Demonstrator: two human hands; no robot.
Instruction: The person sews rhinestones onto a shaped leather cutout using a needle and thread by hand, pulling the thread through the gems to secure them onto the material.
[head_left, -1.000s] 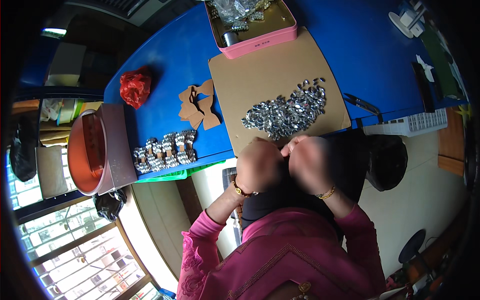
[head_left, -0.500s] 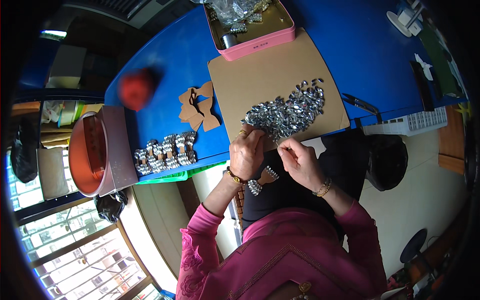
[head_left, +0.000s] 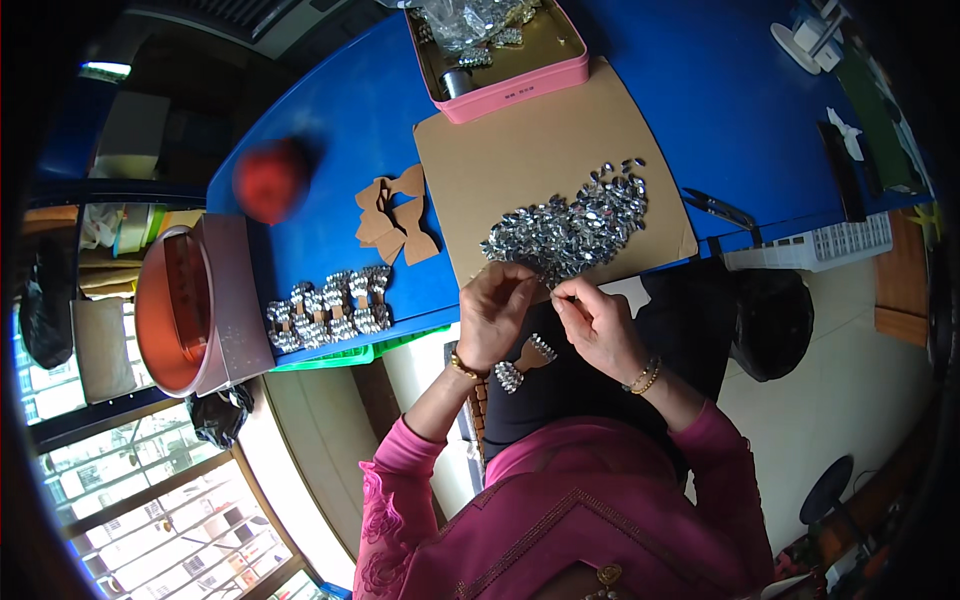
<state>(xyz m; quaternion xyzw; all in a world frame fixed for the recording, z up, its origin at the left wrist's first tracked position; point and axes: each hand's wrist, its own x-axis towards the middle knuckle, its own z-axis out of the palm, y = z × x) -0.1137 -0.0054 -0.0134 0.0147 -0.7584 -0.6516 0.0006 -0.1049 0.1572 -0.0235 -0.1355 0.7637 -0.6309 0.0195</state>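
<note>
Pinched fingertips of the right hand [head_left: 600, 325] meet the left hand [head_left: 492, 312] over a brown, half-studded cardboard bow [head_left: 525, 358] on the lap; both hands have dropped from face height, suggesting gem-setting resumes (silver rhinestone heap [head_left: 570, 225] lies on the blue tabletop [head_left: 700, 90]).

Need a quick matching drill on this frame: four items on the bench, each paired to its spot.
Items:
1. pink metal tin
2. heap of silver gems
3. blank brown cardboard bows
4. row of finished silver gem bows

Places:
A. on the tan cardboard sheet
B. near edge of the blue table, left side
C. beyond the sheet's far edge
D. just left of the sheet

Pairs: 1-C, 2-A, 3-D, 4-B
</note>
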